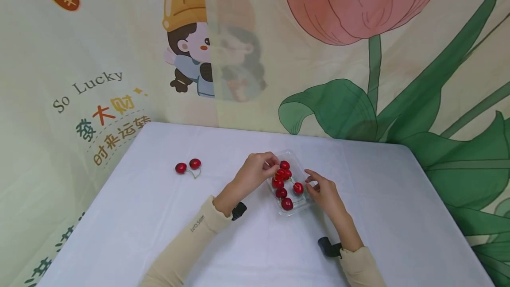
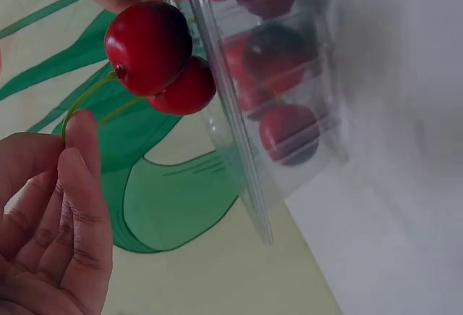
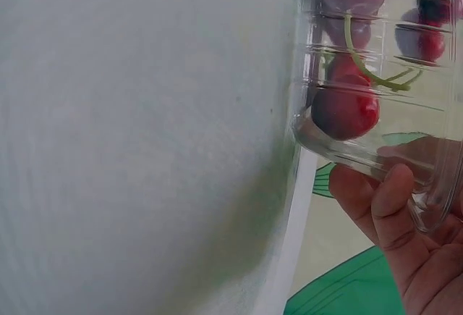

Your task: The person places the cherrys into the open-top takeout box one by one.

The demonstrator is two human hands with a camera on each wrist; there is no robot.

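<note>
My left hand point(image 1: 255, 167) is above the left side of a clear plastic box point(image 1: 294, 157). Its thumb and forefinger pinch the thin green stems of a pair of cherries point(image 2: 148, 48), as the left wrist view shows. Those two cherries are just at the box's rim, outside or over it; I cannot tell whether they touch others. Several red cherries point(image 1: 287, 203) lie inside the box, some with stems. At the box's right side, my right hand point(image 1: 323, 191) grips the edge point(image 3: 427, 213) between thumb and fingers; part of its fingers shows through the plastic.
Two more cherries point(image 1: 195, 163) joined by their stems lie on the white-covered table point(image 1: 131, 234), to the left of the box. A printed cloth backdrop point(image 1: 255, 114) hangs behind the table. A black wrist camera point(image 1: 330, 247) sits on the right wrist.
</note>
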